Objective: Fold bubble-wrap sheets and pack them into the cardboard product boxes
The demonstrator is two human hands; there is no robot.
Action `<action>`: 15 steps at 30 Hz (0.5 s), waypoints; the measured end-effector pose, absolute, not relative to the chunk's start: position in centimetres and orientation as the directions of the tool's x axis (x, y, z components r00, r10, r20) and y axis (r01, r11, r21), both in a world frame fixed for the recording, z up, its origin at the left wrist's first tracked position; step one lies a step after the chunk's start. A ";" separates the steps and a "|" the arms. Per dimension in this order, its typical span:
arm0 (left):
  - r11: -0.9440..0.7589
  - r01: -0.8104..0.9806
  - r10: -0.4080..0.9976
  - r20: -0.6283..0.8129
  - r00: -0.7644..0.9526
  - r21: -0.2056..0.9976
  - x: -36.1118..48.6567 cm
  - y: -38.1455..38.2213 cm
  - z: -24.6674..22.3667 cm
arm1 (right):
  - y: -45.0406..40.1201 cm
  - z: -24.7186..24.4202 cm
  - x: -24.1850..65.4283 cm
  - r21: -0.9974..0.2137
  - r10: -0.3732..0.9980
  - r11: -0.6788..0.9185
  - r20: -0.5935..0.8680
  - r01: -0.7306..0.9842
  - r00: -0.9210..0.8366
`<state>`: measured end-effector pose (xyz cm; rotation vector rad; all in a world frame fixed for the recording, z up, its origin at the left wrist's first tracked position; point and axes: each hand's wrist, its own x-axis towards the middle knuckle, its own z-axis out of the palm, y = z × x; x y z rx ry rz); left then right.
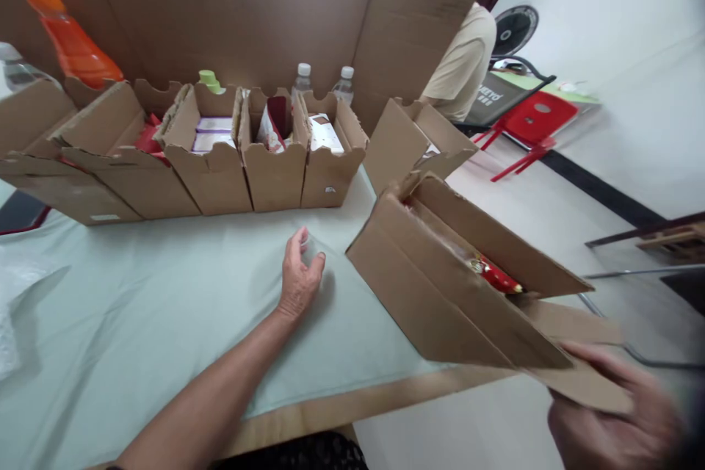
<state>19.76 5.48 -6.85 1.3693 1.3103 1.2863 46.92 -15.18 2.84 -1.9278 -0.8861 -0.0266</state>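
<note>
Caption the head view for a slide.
Right hand grips a flap of an open cardboard box; left hand, half-open, over the pale green cloth before a row of boxes.

Look here, a pale green cloth (181, 294) is covering the table (374, 398), the wooden edge showing in front. Across it, a row of five cardboard bins (209, 183) is standing side by side! Just right of the row, another bin (396, 147) is sitting; nearer than that, also rightward, an open box (440, 294) is jutting past the table's edge. Front-left of the row, clear plastic (14, 294) is lying crumpled.
</note>
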 end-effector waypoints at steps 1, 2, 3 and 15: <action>-0.151 0.166 0.987 0.159 -0.035 0.974 19.7 5.3 -6.8 | -16.5 1.9 47.5 -0.808 0.436 -0.253 0.396 0.532 0.808; -0.200 0.186 0.979 0.201 0.009 0.962 19.7 5.1 -6.8 | -17.4 0.8 48.0 -0.844 0.337 -0.216 0.408 0.491 0.849; -0.253 0.199 0.967 0.246 0.063 0.947 19.8 4.8 -6.7 | -18.1 -0.2 48.5 -0.877 0.311 -0.170 0.385 0.450 0.869; -0.241 0.145 0.908 0.170 0.382 0.960 20.2 -1.2 -4.5 | -15.0 -3.1 48.1 -0.899 0.814 -0.176 0.096 0.402 0.572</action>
